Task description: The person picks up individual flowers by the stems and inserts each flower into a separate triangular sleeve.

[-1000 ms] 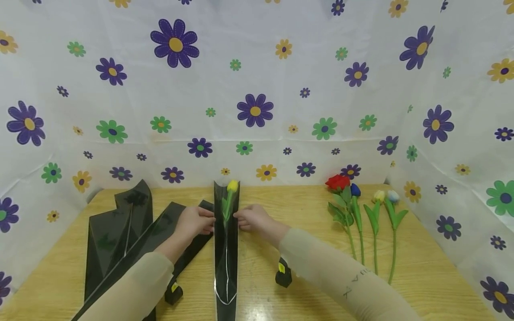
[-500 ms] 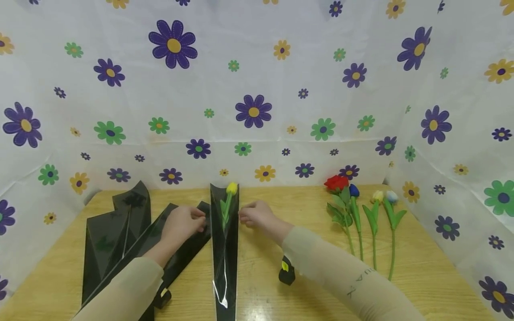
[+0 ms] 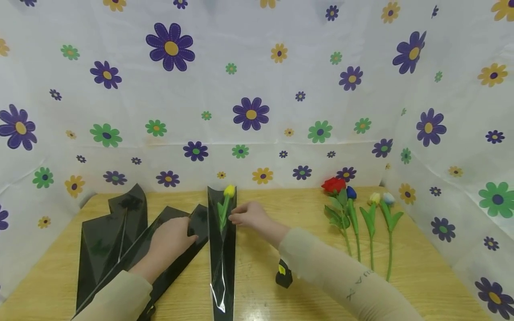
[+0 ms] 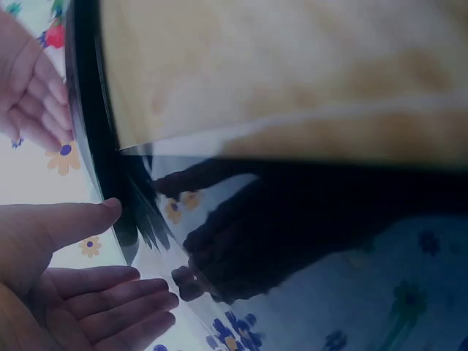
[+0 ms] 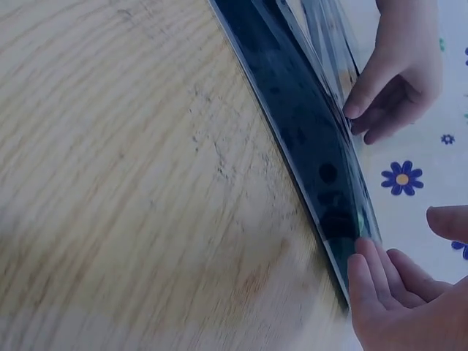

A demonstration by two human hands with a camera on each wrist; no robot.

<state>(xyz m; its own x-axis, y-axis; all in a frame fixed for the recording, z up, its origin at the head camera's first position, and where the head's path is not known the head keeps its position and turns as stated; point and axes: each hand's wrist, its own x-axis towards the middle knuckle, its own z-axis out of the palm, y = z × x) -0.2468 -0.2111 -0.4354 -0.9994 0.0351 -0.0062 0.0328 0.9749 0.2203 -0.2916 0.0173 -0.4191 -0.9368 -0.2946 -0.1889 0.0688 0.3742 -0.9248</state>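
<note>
A yellow tulip (image 3: 229,192) with green leaves lies in a narrow black wrapping sleeve (image 3: 222,258) with a clear, shiny front. My right hand (image 3: 253,215) is at the sleeve's right edge, its straight fingers against the film in the right wrist view. To the left, my left hand (image 3: 170,238) hovers at another black sleeve (image 3: 199,223) that slants across the table. Its thumb and fingers are extended, with nothing between them, in the left wrist view. That view also shows glossy dark film (image 4: 322,212) reflecting the hand.
More black sleeves (image 3: 104,245) overlap at the left. A small black object with a yellow mark (image 3: 283,275) sits near the right forearm. A red rose (image 3: 334,185) and several tulips (image 3: 371,218) lie at the right. A flower-print cloth (image 3: 257,80) stands behind the table.
My left hand has come off the tulip's sleeve and moved left and down toward the slanting sleeve. The right hand stays by the tulip's sleeve, its fingertips now overlapping the edge.
</note>
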